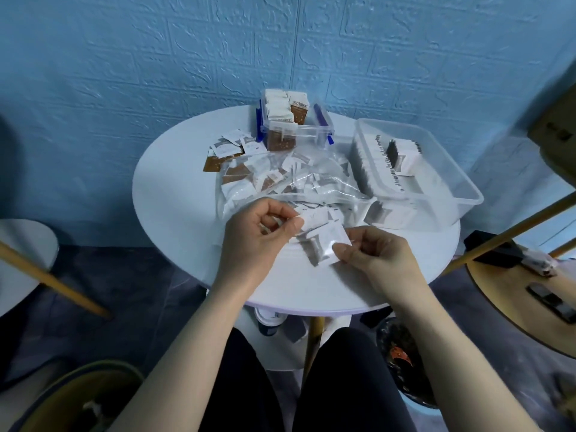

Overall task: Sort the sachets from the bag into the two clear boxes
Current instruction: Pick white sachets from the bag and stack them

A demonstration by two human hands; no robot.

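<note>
A clear plastic bag [327, 179] full of white and brown sachets lies in the middle of the round white table [174, 194]. My left hand [255, 241] pinches a white sachet [314, 218] at the bag's near edge. My right hand [374, 254] grips a small stack of white sachets [324, 244] just beside it. A small clear box [296, 132] with blue clasps stands at the back, packed with brown-and-white sachets. At the right sits a larger clear box [452, 169] holding a row of white sachets.
Loose sachets [230, 151] lie on the table left of the small box. A second round table [530, 307] with dark items is at the right, a white one [21, 260] at the left. A cup [269, 321] stands on the floor under the table.
</note>
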